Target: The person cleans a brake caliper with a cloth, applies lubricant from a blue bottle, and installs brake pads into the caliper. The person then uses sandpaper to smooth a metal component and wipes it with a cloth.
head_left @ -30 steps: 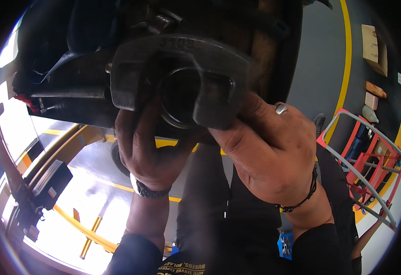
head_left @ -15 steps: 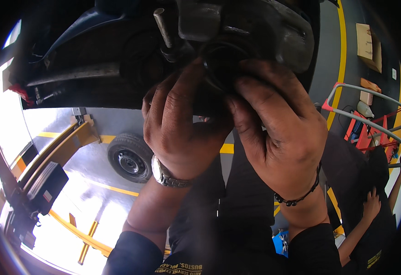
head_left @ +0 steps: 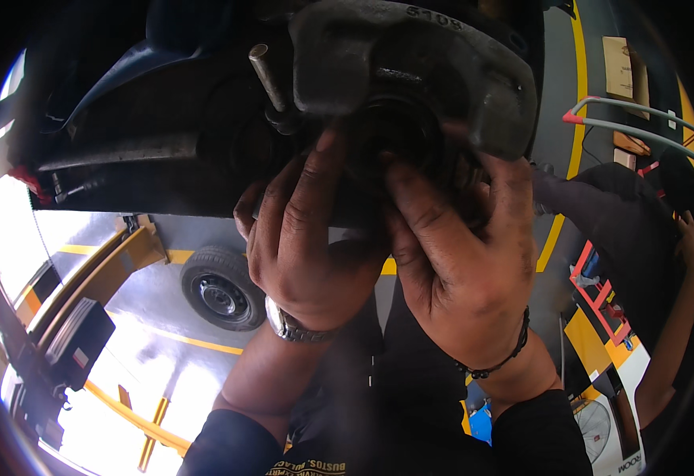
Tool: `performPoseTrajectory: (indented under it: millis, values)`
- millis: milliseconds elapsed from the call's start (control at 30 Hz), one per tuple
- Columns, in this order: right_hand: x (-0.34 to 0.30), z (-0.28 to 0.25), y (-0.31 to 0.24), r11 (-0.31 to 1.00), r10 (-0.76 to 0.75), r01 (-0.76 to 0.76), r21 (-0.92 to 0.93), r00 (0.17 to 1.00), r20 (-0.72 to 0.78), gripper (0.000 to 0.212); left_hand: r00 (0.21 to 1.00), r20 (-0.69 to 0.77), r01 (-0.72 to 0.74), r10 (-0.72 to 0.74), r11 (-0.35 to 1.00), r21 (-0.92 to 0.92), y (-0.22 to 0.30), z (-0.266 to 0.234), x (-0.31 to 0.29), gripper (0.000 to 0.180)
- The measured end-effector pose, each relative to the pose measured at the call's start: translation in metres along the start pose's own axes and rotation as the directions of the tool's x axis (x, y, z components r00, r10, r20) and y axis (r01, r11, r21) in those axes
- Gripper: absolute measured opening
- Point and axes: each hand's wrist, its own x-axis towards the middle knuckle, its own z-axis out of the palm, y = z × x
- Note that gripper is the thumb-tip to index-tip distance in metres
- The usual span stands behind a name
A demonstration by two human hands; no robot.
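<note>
A dark cast brake caliper (head_left: 410, 55) spans the top middle. Under its arch is a round black ring-edged part (head_left: 401, 119), deep in shadow. My left hand (head_left: 307, 246) has its fingers curled up against the caliper's lower left side; its fingertips are partly lost in the dark. My right hand (head_left: 474, 254) reaches in from the right, with bent index finger and thumb close together at the round part's lower edge. Its other fingers go up behind the caliper's right end. A bare metal pin (head_left: 268, 77) sticks up left of the caliper.
A long dark bar (head_left: 125, 151) runs left from the caliper. A wheel (head_left: 222, 289) lies at lower left near a yellow lift arm (head_left: 97, 266). At right are a co-worker's arm (head_left: 672, 341), a grey-tubed frame (head_left: 632, 107) and a cardboard box (head_left: 624, 71).
The caliper now shows lower and larger in view. My right hand has shifted lower and left, its fingers further under the caliper. The co-worker at right has moved.
</note>
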Motion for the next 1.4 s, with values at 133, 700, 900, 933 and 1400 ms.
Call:
performPoseTrajectory:
  millis: [133, 700, 900, 933, 1400]
  values:
    - [0.001, -0.009, 0.0, 0.999, -0.009, 0.012, -0.037, 0.996, 0.086, 0.037, 0.999, -0.02, -0.025, 0.025, 1.0, 0.012, 0.001, 0.001, -0.001, 0.061]
    - [0.009, -0.016, 0.008, 0.991, -0.09, 0.107, -0.082, 0.979, 0.185, 0.044, 0.999, 0.018, -0.028, 0.028, 0.999, 0.026, 0.0, 0.001, -0.002, 0.058]
    - [0.019, -0.027, 0.014, 0.973, -0.135, 0.185, -0.136, 0.941, 0.312, 0.043, 1.0, 0.016, -0.026, 0.026, 1.0, -0.009, -0.001, 0.0, -0.001, 0.061]
    - [0.022, -0.028, 0.016, 0.973, -0.143, 0.192, -0.127, 0.936, 0.322, 0.043, 1.0, 0.027, -0.009, 0.009, 1.0, 0.002, 0.0, 0.0, -0.001, 0.061]
    - [0.035, -0.035, 0.021, 0.984, -0.12, 0.162, -0.079, 0.916, 0.383, 0.048, 1.0, 0.014, -0.021, 0.021, 1.0, 0.017, 0.002, -0.001, 0.002, 0.061]
